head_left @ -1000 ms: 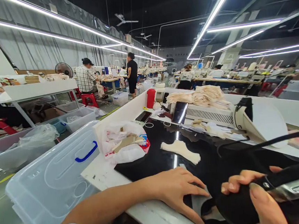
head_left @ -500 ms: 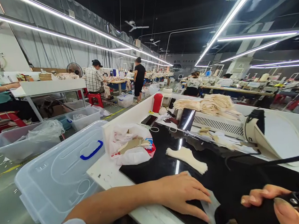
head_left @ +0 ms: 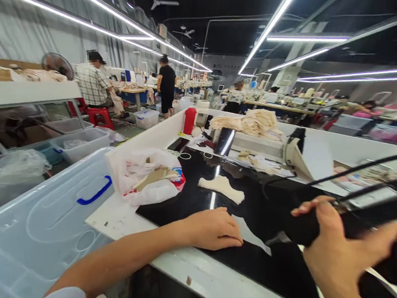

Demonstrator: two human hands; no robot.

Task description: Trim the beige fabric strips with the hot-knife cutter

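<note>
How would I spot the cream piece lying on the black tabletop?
Find the black tabletop, then the white plastic bag at its left. The cream piece lies to the bag's right, beyond the left hand. Its cream colour and narrowed middle set it apart from the grey piece at that hand.

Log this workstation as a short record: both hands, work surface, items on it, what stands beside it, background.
Left hand: fingers curled, beside a grey translucent piece; contact unclear
Right hand: gripping a black device, partly blurred
Surface: glossy black tabletop
Items: cream cutout; white plastic bag holding scraps
Beside table: clear bin, left
Background: seated person in checks; standing person in black
</note>
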